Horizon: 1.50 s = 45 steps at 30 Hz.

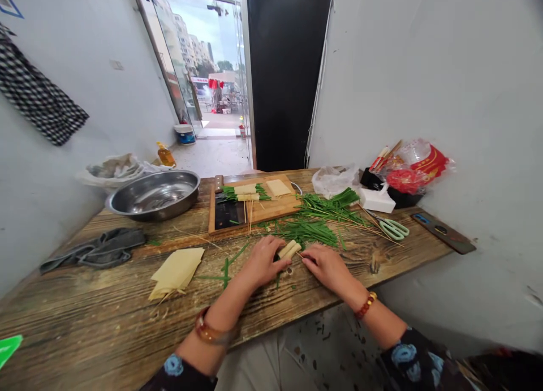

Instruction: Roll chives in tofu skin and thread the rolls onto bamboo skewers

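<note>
Grasping the pale rolls [291, 248] over the table [106, 323], near the long greens [311, 232], your left hand [266, 259] steadies them while your right hand [328, 265] pinches a thin stick [301, 255] beside them; a crooked push could tear the rolls, a loose grip might unwrap them

Pale rolls [291, 249] in left fingers [272, 246]

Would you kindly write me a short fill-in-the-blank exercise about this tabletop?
The scissors have pale ____ handles.
In this view, the metal basin stands to the ____ of the cutting board.
Of the left hand and right hand, both at the pale rolls, the ____ is nearer the scissors.

Missing words: green; left; right.
</note>
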{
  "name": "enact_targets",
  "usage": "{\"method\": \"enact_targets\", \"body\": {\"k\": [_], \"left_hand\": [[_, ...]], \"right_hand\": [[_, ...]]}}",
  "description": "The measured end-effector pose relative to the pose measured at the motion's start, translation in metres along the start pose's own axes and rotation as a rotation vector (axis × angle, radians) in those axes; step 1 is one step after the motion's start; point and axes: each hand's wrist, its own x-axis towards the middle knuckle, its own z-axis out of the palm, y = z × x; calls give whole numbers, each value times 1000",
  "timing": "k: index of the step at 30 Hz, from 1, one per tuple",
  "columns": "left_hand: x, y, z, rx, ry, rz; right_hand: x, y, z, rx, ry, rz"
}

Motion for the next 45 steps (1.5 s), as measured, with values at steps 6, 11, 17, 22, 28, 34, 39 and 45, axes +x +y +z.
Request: {"method": "enact_targets", "body": {"k": [6,11,17,22,28,34,39,45], "left_hand": [[8,-10,-14,-344,347,-214],[8,-10,-20,-582,501,-324],[7,-8,-16,-508,486,-333],[1,3,-2,-176,239,-147],[1,16,15,73,57,-79],[9,13,19,31,36,-51],[12,8,21,2,37,-29],[12,4,24,1,56,7]], "right_hand": [[3,39,-33,12,100,19],[14,79,-50,-33,175,94],[22,87,-51,-88,156,161],[5,45,-33,17,-66,35],[-11,9,-10,42,-100,21],[-5,2,2,26,2,-2],[0,0,7,28,52,-14],[4,1,11,-8,52,-30]]}}
